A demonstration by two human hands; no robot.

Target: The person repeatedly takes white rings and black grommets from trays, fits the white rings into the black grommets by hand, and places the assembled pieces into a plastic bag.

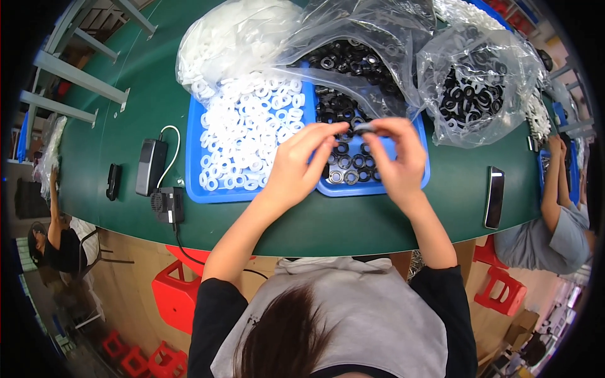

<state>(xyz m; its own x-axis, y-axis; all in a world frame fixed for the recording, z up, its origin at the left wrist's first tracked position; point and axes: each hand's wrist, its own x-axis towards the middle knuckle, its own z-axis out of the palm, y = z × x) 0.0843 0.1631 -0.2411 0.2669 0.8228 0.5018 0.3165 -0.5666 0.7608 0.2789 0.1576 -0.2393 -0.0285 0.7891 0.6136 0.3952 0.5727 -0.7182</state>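
Over the black half of a blue tray (194, 183), my two hands meet fingertip to fingertip. My left hand (301, 162) is closed in a pinch on a small black ring (350, 131). Thumb and fingers of my right hand (403, 157) pinch a small greyish piece (363, 127) right beside it; its exact shape is blurred. Below the hands lie loose black rings (353, 164) in the right compartment. White rings (246, 132) fill the left compartment, next to my left hand.
Clear plastic bags of white rings (233, 38) and black rings (469, 94) stand behind and beside the tray. A phone (495, 197) lies at right; a black power adapter (151, 167) with a cable sits at left. Other people work at both sides of the green table (283, 236).
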